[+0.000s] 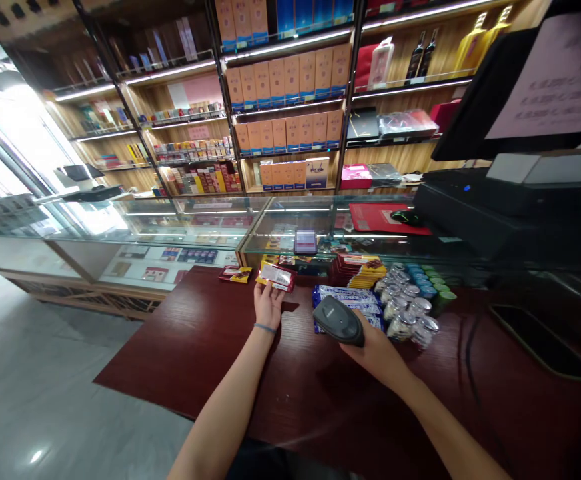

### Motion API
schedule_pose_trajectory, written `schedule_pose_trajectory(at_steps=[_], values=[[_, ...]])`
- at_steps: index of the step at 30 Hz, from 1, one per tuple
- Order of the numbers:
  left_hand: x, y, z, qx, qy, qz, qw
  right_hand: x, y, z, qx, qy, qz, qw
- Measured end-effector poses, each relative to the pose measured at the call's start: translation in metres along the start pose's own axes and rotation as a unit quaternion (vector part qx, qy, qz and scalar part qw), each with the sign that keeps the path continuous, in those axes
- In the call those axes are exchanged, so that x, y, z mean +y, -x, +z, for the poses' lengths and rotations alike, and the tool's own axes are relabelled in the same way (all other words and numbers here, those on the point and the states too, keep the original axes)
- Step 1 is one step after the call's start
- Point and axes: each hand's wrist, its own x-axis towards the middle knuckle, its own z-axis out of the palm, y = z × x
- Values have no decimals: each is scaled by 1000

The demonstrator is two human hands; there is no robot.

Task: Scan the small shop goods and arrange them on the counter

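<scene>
My left hand [267, 307] grips a red and yellow snack packet [276, 275] by its near edge, a little above the wooden counter. In my right hand [370, 347] is a black barcode scanner [339, 320], its head pointing left toward that packet. A similar red and yellow packet [234, 274] lies flat to the left. Beyond the scanner are a stack of red and yellow packets [358, 270] and a row of blue and white packets [348, 295], partly covered by the scanner. Clear jars with silver lids [404, 303] stand right of these.
Blue and green lidded tubs [433, 283] stand behind the jars. A phone-like black device [545, 340] lies at the right, near a dark cable. A glass display case [295, 223] borders the far side, with a small screen [305, 241] and a monitor [520, 87].
</scene>
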Motion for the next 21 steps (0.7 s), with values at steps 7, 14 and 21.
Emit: schedule_pose_trajectory(at_steps=[7,14,21], values=[[56,-25,-3,96,-188,279,937,2,-2,-1,44,-62,10,997],[129,-51,-53,19,-520,383,764,1,-3,-9,77,-101,26,992],[145,-62,-71,-130,-582,341,727,-5,-2,-10,106,-125,77,984]])
